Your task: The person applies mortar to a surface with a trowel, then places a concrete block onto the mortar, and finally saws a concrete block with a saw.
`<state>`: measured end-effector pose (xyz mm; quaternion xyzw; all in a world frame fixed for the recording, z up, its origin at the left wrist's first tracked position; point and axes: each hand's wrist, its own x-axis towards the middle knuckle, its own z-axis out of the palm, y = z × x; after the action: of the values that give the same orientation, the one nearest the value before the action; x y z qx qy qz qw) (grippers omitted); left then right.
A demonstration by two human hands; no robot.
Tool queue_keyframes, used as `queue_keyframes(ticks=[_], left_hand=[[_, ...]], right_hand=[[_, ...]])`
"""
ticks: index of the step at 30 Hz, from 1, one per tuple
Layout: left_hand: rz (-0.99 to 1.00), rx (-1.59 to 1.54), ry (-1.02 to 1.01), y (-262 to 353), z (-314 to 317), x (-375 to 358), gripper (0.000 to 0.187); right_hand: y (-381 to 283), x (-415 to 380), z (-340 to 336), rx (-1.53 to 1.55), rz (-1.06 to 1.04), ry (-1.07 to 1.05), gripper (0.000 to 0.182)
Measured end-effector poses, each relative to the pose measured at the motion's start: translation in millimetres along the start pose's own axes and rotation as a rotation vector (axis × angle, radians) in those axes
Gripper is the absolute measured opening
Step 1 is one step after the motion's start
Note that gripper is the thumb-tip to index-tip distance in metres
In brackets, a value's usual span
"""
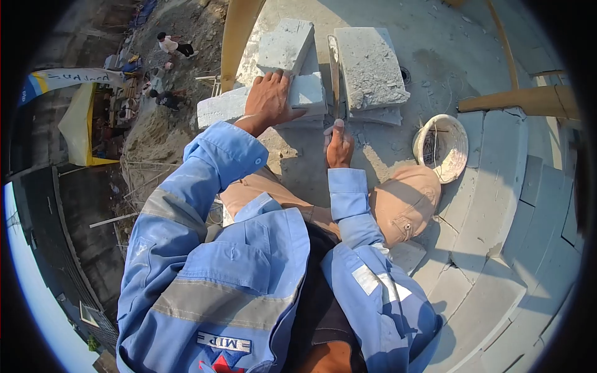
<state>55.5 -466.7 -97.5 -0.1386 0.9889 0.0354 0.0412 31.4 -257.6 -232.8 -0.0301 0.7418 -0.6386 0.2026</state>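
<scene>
My left hand (270, 99) presses on a pale grey lightweight concrete block (306, 93), its fingers curled over the far side and the thumb pointing right. The block lies across other pieces. Close to its right end, my right hand (339, 146) is closed around the handle of a long, narrow-bladed tool (335, 74), like a machete, that points away from me. Its blade runs between the held block and a rough-faced concrete block (372, 68) on the right. Behind my left hand sits another concrete block (285, 46), set at an angle.
A pale bucket (441, 148) stands by my right knee. A block wall (491, 180) curves along the right side, with a wooden beam (522, 101) near it. At far left, below, people (176, 46) stand on dirt ground beyond an upright board (239, 37).
</scene>
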Motion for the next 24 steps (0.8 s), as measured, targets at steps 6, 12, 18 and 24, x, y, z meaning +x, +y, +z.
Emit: queue_keyframes(ticks=[6, 12, 18, 24], left_hand=[[0.024, 0.040, 0.041, 0, 4, 1, 0.093], [0.003, 0.057, 0.005, 3, 0, 3, 0.094], [0.007, 0.057, 0.000, 0, 2, 0, 0.094], [0.019, 0.023, 0.015, -2, -2, 4, 0.095]], right_hand=[[-19, -9, 2, 0.135, -0.043, 0.009, 0.069], [26, 11, 6, -0.202, 0.183, -0.083, 0.074], [-16, 7, 2, 0.107, -0.046, -0.039, 0.073], [-14, 5, 2, -0.005, 0.174, -0.146, 0.070]])
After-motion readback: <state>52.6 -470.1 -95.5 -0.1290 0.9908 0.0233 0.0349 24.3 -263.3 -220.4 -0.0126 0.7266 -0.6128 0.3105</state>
